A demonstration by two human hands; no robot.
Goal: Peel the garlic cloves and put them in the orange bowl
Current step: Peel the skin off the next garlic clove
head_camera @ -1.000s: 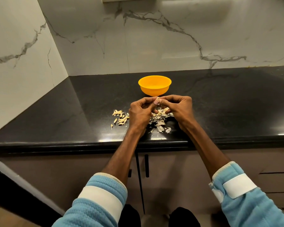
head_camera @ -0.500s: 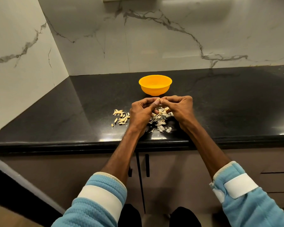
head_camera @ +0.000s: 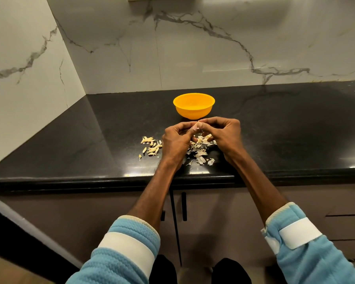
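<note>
We see two hands over the dark surface (head_camera: 285,130) near its front edge, the left hand (head_camera: 175,143) and right hand (head_camera: 226,136) meeting tip to tip, their curled fingers (head_camera: 182,126) pinching one small garlic clove (head_camera: 197,126) between them. The orange bowl (head_camera: 194,113) stands just behind the hands, toward the back wall; we cannot tell what it holds. A small heap of cloves (head_camera: 152,147) lies just left of the left hand, and pale peel scraps (head_camera: 201,155) lie beneath and between the hands.

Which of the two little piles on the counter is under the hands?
The whitish, flaky pile of skins, lying between the left hand and the right hand. The yellowish pile sits apart, outside the left hand.
</note>
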